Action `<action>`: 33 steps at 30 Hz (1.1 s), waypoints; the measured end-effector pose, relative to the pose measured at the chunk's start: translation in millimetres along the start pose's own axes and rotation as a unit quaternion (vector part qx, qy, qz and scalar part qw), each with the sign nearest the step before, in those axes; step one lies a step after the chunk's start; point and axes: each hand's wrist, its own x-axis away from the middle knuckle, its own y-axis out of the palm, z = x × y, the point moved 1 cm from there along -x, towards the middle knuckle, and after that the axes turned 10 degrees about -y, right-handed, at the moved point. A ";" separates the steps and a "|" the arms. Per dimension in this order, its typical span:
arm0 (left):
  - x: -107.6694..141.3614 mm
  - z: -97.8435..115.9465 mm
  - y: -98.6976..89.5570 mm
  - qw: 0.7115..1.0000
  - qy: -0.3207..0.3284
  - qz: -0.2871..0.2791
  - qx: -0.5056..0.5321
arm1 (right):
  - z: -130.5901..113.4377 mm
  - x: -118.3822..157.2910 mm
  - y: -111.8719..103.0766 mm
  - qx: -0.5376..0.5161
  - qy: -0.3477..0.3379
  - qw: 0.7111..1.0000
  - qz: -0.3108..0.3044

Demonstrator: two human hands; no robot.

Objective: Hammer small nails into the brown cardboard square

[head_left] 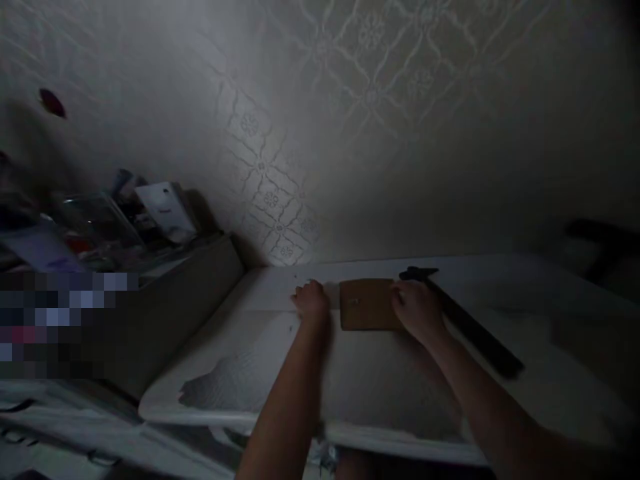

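Note:
A flat brown rectangular case [370, 310], wallet-like with a small pale mark near its left side, lies on the white table. My right hand [417, 308] has its fingers curled at the case's right edge. To the left of the case, apart from it, my left hand [311, 300] is closed over the table near the wall; whatever its fingers may hold is hidden. A long dark bar-like thing [475, 333] lies slanting beyond and to the right of my right hand. The dim light hides finer detail.
The white table [225, 343] has a worn grey patch [225, 383] and backs onto a patterned wall [370, 133]. On the left, a higher cabinet [190, 313] bears a white box [167, 207] and a clear container [103, 223]. A dark blurred object [605, 240] stands at far right.

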 end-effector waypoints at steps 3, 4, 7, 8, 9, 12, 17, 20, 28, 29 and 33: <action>2.0 6.2 -3.0 0.993 0.015 -0.047 0.103 | -2.4 -0.3 0.6 -0.016 -0.011 1.000 -0.002; 2.5 8.7 -3.1 0.987 0.033 -0.063 0.141 | -3.2 -0.3 0.5 -0.019 -0.011 1.000 -0.004; 3.5 15.5 -0.2 0.956 0.111 -0.107 0.249 | -5.6 -0.3 -0.6 -0.023 -0.007 1.000 -0.011; 3.5 17.2 1.6 0.945 0.127 -0.117 0.278 | -6.4 -0.3 -1.0 -0.023 -0.007 1.000 -0.013; 3.5 18.5 3.4 0.935 0.135 -0.126 0.303 | -7.1 -0.4 -1.4 -0.023 -0.008 1.000 -0.014; 3.7 21.0 7.0 0.912 0.143 -0.144 0.357 | -8.2 -0.9 -2.0 -0.024 -0.010 1.000 -0.016; 10.7 23.5 5.3 0.889 0.184 -0.194 0.373 | -8.1 -1.6 -1.5 -0.032 -0.014 0.999 -0.027; 16.1 24.3 4.4 0.902 0.197 -0.205 0.326 | -7.4 -1.3 -0.3 -0.032 -0.012 0.999 -0.030; 18.5 24.6 6.7 0.922 0.224 -0.209 0.235 | -8.0 -1.2 -0.9 -0.040 -0.014 0.998 -0.037; 18.2 24.6 6.7 0.925 0.225 -0.205 0.227 | -8.2 -1.3 -1.3 -0.041 -0.015 0.998 -0.038; 18.1 24.9 6.1 0.929 0.219 -0.210 0.210 | -8.1 -1.3 -1.5 -0.043 -0.021 0.998 -0.039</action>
